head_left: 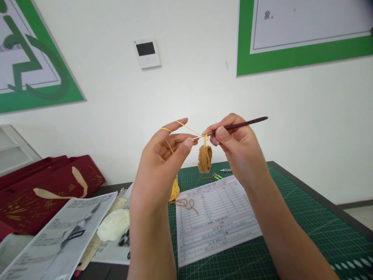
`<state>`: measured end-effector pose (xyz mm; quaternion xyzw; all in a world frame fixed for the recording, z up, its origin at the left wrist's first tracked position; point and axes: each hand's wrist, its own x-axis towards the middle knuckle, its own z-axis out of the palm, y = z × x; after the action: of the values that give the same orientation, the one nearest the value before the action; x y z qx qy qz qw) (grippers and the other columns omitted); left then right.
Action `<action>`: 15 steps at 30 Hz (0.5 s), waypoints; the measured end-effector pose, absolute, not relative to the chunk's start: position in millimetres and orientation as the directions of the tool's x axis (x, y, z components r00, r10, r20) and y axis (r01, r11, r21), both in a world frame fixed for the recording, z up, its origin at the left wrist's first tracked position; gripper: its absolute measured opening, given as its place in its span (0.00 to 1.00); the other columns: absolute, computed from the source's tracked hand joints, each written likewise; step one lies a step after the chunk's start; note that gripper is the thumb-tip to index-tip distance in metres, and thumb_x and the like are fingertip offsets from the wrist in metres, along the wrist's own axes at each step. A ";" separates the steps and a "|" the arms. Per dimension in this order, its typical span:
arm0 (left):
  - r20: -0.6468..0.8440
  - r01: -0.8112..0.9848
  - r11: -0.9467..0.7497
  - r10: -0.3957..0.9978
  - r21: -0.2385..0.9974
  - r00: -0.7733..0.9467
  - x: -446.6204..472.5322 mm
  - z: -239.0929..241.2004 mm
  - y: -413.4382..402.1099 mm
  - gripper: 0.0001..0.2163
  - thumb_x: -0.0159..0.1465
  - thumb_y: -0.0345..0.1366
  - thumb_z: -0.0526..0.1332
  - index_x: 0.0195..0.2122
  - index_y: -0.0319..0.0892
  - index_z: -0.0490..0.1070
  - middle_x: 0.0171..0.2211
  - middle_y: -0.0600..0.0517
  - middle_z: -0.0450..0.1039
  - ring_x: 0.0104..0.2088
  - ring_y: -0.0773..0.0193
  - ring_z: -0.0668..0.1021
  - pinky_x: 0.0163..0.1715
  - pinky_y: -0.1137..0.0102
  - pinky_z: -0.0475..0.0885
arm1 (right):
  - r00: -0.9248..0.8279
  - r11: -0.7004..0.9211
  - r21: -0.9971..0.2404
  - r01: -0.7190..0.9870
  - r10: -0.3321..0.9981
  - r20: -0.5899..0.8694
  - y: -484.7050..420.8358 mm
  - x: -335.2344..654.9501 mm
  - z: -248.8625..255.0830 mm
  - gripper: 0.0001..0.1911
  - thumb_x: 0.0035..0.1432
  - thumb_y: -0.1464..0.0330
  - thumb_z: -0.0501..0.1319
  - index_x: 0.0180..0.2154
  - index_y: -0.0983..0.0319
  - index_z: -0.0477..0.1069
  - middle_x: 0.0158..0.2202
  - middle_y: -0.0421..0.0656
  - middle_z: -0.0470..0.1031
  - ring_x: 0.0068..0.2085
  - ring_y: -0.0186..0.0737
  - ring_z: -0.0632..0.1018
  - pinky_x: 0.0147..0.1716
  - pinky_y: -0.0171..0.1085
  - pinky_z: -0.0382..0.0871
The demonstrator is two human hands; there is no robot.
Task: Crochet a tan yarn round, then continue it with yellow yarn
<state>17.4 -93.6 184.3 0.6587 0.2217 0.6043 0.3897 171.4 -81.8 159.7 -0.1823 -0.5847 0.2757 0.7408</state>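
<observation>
A crochet hook point(247, 123) with a dark handle is held between the thumb and fingers of my right hand point(237, 146). Its thin metal shaft points left toward my left hand point(163, 159). Yellow yarn point(189, 127) winds over the raised index finger of that hand and runs to the hook. The left thumb and middle finger close together at the hook's tip; what lies between them is partly hidden. Yellow loops sit on the shaft, and a small brown crocheted piece point(205, 159) hangs below them, above the table.
A printed chart sheet point(215, 221) lies on the green cutting mat point(291, 217). Behind my left wrist are a yellow yarn ball point(175, 190) and a loose brown strand point(188, 204). Green-handled snips point(217, 176) lie farther back. Papers point(67, 233) and dark red bags point(52, 194) are at left.
</observation>
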 end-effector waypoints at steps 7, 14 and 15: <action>0.527 -0.406 -0.422 0.827 0.811 0.193 25.7 183.6 -92.2 0.24 0.49 0.29 0.72 0.49 0.42 0.71 0.30 0.51 0.80 0.35 0.60 0.81 0.42 0.64 0.73 | 0.158 0.777 -0.593 -0.211 0.626 0.764 -84.3 167.7 160.4 0.12 0.56 0.58 0.65 0.32 0.57 0.67 0.32 0.39 0.76 0.32 0.35 0.73 0.35 0.39 0.70; 0.474 -0.427 -0.344 0.846 0.836 0.246 29.3 180.9 -91.3 0.26 0.50 0.30 0.72 0.51 0.42 0.69 0.29 0.51 0.80 0.35 0.57 0.82 0.38 0.64 0.74 | 0.157 0.778 -0.596 -0.197 0.625 0.764 -87.3 164.2 160.2 0.13 0.55 0.57 0.65 0.32 0.57 0.67 0.33 0.40 0.77 0.32 0.36 0.75 0.35 0.40 0.73; 0.473 -0.434 -0.341 0.847 0.834 0.244 29.7 180.5 -91.3 0.26 0.50 0.30 0.72 0.51 0.42 0.69 0.29 0.51 0.80 0.35 0.56 0.82 0.39 0.64 0.74 | 0.153 0.778 -0.596 -0.200 0.625 0.765 -87.6 163.9 160.1 0.13 0.55 0.56 0.65 0.32 0.57 0.67 0.33 0.39 0.77 0.32 0.36 0.75 0.35 0.40 0.73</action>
<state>29.7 -91.3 180.5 0.5702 0.1811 0.5875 0.5449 163.9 -87.6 160.1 -0.1810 -0.5877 0.2797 0.7373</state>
